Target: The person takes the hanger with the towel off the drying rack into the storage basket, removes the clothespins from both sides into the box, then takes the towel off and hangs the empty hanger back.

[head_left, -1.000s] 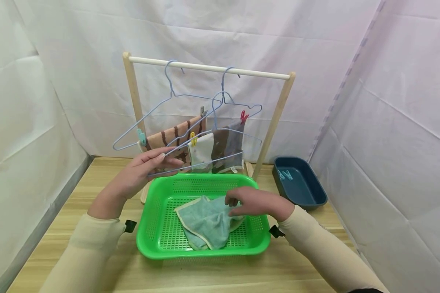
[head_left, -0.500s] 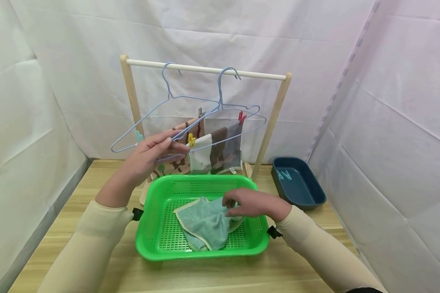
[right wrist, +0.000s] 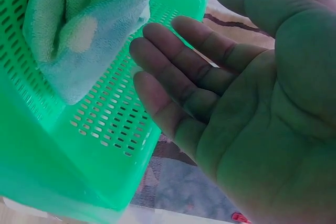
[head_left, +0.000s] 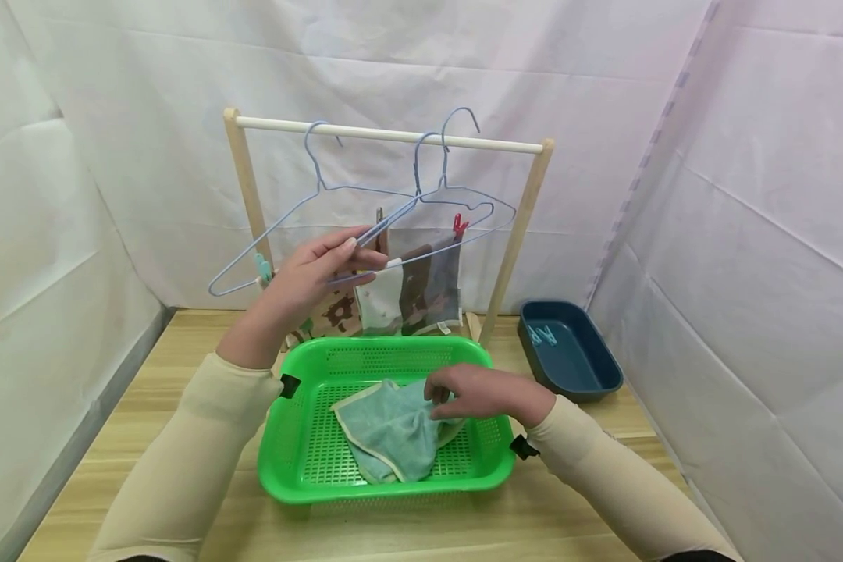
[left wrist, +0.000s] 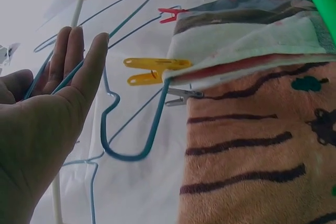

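Note:
My left hand (head_left: 326,269) pinches one end of a blue wire hanger (head_left: 445,168), its thumb and fingers on the wire. The hanger's hook rises above the white rod (head_left: 379,136) in the head view and overlaps it. Two more blue hangers hang from that rod; the left one (head_left: 281,216) bears a brown-striped orange towel (left wrist: 241,166), and the right one (head_left: 417,168) a white, brown and grey towel (head_left: 414,293). My right hand (head_left: 481,392) hovers over the green basket (head_left: 386,494), fingers loosely bent and holding nothing, beside a crumpled pale blue towel (head_left: 393,429) lying inside.
Wooden posts (head_left: 523,234) carry the rod. Clips grip the hung towels: red (head_left: 457,224), teal (head_left: 263,267), yellow (left wrist: 157,71) and a grey one (left wrist: 184,96). A dark blue tub (head_left: 569,382) with light blue clothespins (head_left: 544,336) stands right of the basket. White curtains enclose the table.
My left hand has raised the hanger up and to the right, bringing its hook from below the rod to above it. My right hand has stayed over the basket.

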Available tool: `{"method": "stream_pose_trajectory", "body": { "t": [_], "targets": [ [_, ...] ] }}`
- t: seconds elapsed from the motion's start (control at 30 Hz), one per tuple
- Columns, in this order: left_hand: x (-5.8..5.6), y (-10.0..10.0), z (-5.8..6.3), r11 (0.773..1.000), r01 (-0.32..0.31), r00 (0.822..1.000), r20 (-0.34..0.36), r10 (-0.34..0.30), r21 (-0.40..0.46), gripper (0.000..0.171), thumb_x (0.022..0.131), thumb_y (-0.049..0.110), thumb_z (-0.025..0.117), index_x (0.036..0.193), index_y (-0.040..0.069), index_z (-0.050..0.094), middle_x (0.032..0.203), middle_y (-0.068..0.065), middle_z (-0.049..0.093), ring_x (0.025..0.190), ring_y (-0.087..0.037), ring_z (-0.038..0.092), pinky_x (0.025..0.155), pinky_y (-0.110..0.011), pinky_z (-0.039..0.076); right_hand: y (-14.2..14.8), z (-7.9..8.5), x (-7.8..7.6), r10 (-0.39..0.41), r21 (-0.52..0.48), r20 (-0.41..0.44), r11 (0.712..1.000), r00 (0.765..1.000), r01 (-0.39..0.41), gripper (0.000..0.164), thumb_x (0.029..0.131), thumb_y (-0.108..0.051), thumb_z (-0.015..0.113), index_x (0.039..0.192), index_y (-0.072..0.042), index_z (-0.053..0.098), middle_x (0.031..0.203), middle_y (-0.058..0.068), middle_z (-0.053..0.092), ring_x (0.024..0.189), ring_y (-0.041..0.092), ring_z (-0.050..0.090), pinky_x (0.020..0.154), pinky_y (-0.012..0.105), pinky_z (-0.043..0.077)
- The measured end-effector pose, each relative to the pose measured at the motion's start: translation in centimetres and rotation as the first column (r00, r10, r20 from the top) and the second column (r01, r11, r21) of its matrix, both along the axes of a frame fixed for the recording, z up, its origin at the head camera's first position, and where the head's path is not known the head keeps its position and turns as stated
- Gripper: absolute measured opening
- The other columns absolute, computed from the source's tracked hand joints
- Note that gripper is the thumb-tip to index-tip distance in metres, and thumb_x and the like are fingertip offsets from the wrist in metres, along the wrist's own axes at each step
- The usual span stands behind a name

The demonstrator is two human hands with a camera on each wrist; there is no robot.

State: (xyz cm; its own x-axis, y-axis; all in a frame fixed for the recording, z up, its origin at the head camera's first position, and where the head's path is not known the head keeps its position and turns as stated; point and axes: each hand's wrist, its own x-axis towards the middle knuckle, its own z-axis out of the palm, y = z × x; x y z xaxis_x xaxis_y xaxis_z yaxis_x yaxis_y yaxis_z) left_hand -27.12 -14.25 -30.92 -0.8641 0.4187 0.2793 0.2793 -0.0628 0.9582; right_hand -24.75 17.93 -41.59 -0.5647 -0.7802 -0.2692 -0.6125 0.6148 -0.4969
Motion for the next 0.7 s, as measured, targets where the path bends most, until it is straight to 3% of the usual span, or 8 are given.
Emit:
{"method": "stream_pose_trajectory", "body": {
  "t": [0.23, 0.53, 0.7],
  "targets": [
    [-0.9, 2.0, 0.7, 1.0, -0.001, 1.0, 0.006, 0.001, 0.003, 0.047, 0.122, 0.023, 0.043, 0.166, 0.007, 0.048, 0.136, -0.018, 0.075, 0.14, -0.048, 0.061, 0.117, -0.046, 0.054, -0.1, 0.1, 0.1, 0.0, 0.001, 0.007, 1.0, 1.0, 0.0, 0.027, 0.109, -0.026, 0.076, 0.13, -0.009, 0.074, 0.121, 0.001, 0.074, 0.112, 0.015, 0.07, 0.097, 0.037, 0.06],
    [-2.1, 4.0, 0.5, 0.999, -0.018, 1.0, -0.011, 0.018, -0.029, 0.047, 0.123, 0.024, 0.043, 0.167, 0.011, 0.048, 0.136, -0.02, 0.075, 0.134, -0.034, 0.069, 0.114, -0.045, 0.057, 0.0, 0.4, 0.2, 0.004, -0.008, 0.008, 1.0, 1.0, -0.004, 0.026, 0.108, -0.025, 0.076, 0.128, -0.008, 0.074, 0.12, 0.002, 0.074, 0.109, 0.012, 0.07, 0.096, 0.036, 0.06],
    [-2.5, 4.8, -0.1, 0.999, -0.027, 1.0, -0.002, 0.027, -0.028, 0.046, 0.122, 0.025, 0.044, 0.166, 0.014, 0.051, 0.134, -0.018, 0.076, 0.132, -0.034, 0.07, 0.113, -0.044, 0.058, 0.0, 0.4, 0.2, 0.002, -0.011, 0.007, 1.0, 1.0, -0.002, 0.026, 0.108, -0.025, 0.076, 0.128, -0.008, 0.074, 0.118, 0.0, 0.074, 0.107, 0.009, 0.069, 0.096, 0.035, 0.06]
  ]
}}
